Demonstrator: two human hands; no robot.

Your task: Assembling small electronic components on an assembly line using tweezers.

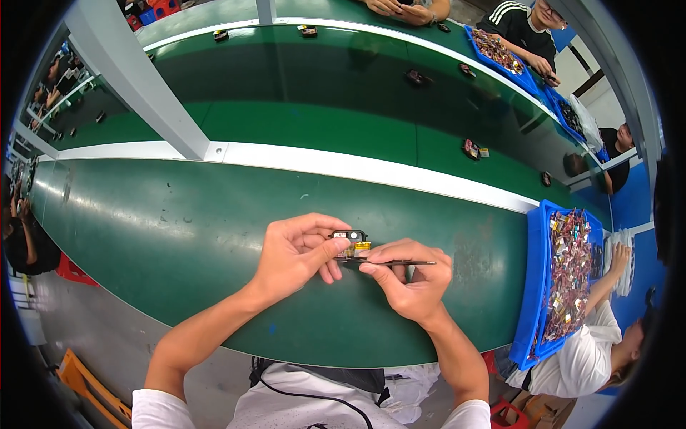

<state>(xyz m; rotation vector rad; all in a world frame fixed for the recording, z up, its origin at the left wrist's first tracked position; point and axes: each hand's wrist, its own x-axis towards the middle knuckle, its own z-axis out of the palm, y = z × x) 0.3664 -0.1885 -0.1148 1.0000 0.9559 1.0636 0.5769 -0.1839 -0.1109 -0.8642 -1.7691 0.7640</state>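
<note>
My left hand pinches a small black open casing between thumb and fingers, above the green tabletop. A yellow-labelled part shows inside the casing, at its near edge. From the right, my right hand grips a thin dark tool that looks like tweezers. The shaft of the tool lies level across the fingers and points left toward the casing. My right fingertips sit right beside the casing; whether the tool's tip touches it is hidden.
A blue tray heaped with small wired parts stands at the table's right end. Beyond the white rail, a green conveyor belt carries several small black units. A grey post rises at left. Co-workers sit right, left and across.
</note>
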